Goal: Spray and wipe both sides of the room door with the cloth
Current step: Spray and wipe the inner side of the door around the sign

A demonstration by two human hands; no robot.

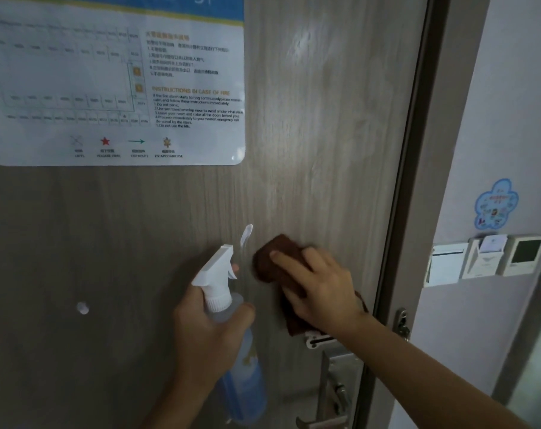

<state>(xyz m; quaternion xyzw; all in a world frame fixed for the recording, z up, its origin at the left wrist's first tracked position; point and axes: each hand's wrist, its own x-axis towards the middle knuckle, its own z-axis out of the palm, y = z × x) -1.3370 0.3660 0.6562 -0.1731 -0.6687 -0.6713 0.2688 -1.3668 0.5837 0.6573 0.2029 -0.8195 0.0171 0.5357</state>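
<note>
The grey wood-grain room door (309,134) fills most of the view, close in front of me. My right hand (318,289) presses a brown cloth (272,258) flat against the door, just above the lock. My left hand (207,329) grips a spray bottle (241,376) with a white trigger head (216,270) and blue liquid, its nozzle close to the door. A streak of white spray foam (246,235) sits on the door above the nozzle, left of the cloth.
A laminated fire evacuation notice (114,82) is stuck on the door's upper left. A metal lock plate and handle (334,385) sit below my right hand. The dark door frame (417,150) runs down the right, with wall switches and a card holder (486,258) beyond it.
</note>
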